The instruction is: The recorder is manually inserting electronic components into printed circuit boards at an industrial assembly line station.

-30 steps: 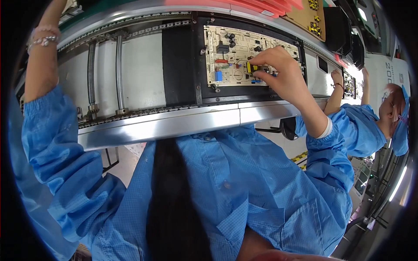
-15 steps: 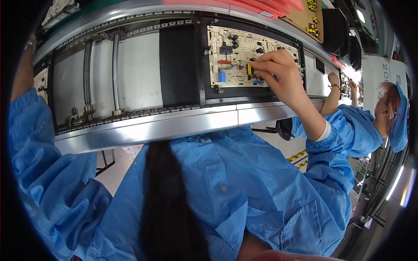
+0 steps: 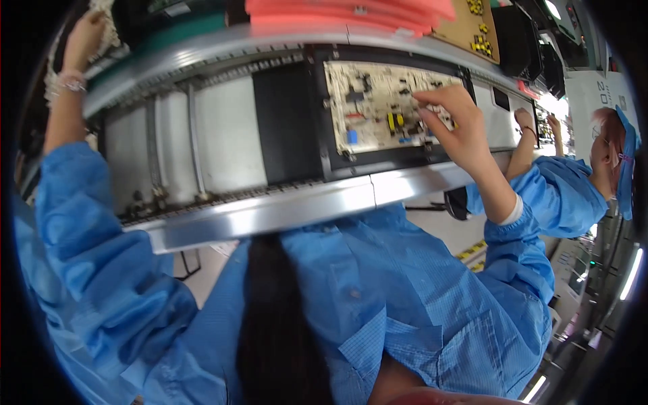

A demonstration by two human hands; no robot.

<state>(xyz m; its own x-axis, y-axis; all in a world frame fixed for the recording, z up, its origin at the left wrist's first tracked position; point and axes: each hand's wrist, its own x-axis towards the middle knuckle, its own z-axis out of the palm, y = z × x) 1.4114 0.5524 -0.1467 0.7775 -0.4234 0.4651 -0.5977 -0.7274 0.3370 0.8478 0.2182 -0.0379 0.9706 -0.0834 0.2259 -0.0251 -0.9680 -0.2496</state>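
Note:
My right hand (image 3: pixel 460 125) hovers over the right part of a cream circuit board (image 3: pixel 374 138), thumb and forefinger apart with nothing seen between them. Left of those fingertips, a yellow-and-black component, like a small transformer (image 3: pixel 395 122), sits on the board. The board also carries a blue block component (image 3: pixel 352 137), a red part (image 3: pixel 354 116) and several black parts. Far off at the upper left, my left hand (image 3: pixel 85 39) reaches beyond the line's rail, beside a pale, blurred heap. Its fingers are too blurred to read.
A black frame (image 3: pixel 331 152) holds the board between metal rails (image 3: pixel 351 192). Coral-red trays (image 3: pixel 351 15) and a cardboard box (image 3: pixel 466 27) with yellow-and-black components stand beyond. At right, a co-worker in a blue smock (image 3: pixel 557 196) works at the same line.
My right fingers have let go of the yellow-and-black component and drawn off to the right. My left hand has moved up and away across the rail. The whole view has shifted slightly.

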